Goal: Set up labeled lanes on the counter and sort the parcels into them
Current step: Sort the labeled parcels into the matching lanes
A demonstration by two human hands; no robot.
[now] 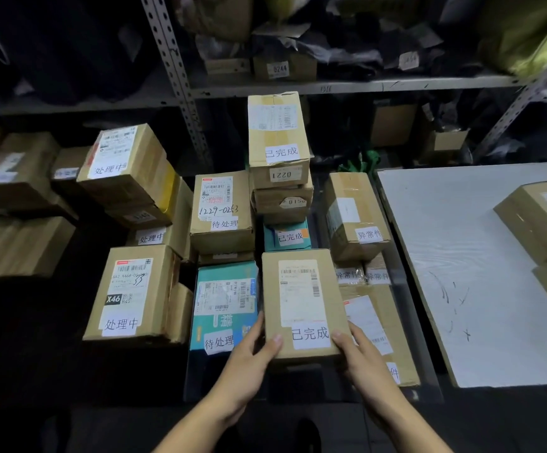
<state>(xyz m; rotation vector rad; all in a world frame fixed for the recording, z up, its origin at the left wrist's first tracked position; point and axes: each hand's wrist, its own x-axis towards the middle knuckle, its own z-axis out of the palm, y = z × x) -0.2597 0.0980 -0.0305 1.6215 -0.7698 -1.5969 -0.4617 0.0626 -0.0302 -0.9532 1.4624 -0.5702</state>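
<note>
Both hands hold a brown parcel (301, 302) with a white shipping label and a paper tag reading 已完成. My left hand (249, 361) grips its near left corner, thumb on top. At the near right corner my right hand (360, 358) grips it the same way. Behind it stands a stack of parcels tagged 已完成 (278, 138). To the left sit parcels tagged 待处理 (221, 210) and a teal one (224, 305). Further left are boxes tagged 处理中 (131, 292). On the right lie boxes tagged 异常件 (353, 214).
A white board (461, 256) lies at the right with two brown boxes (543, 217) on its far edge. Metal shelving (298, 85) with dark bags and cartons runs behind. More cartons (14, 178) pile up at the far left.
</note>
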